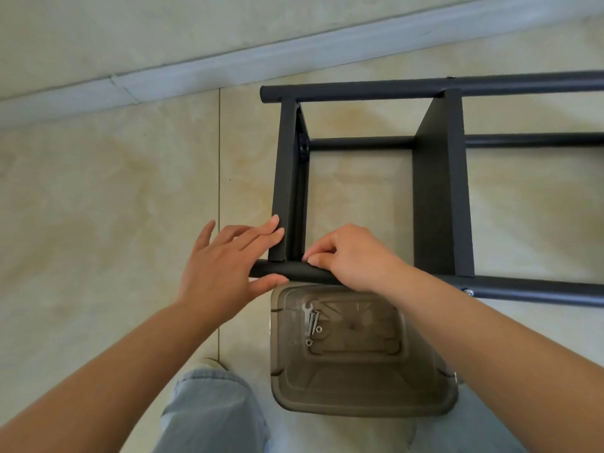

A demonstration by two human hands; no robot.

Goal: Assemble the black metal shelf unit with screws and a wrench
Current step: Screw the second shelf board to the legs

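Tiled floor (114, 191), brown bin (359, 387) (wrench (306, 313), screws (314, 320) inside), near shelf unit (438, 191)

A black metal shelf unit (438, 191) lies on its side on a beige tiled floor (98, 191). At the shelf unit's near tube, the left hand (225, 269) rests with straight fingers against the end panel, thumb under the tube. The right hand (353, 256) pinches something small at the tube's top. Just below the tube sits a translucent brown plastic bin (421, 387), holding a small silver wrench (307, 317) and silver screws (314, 320).
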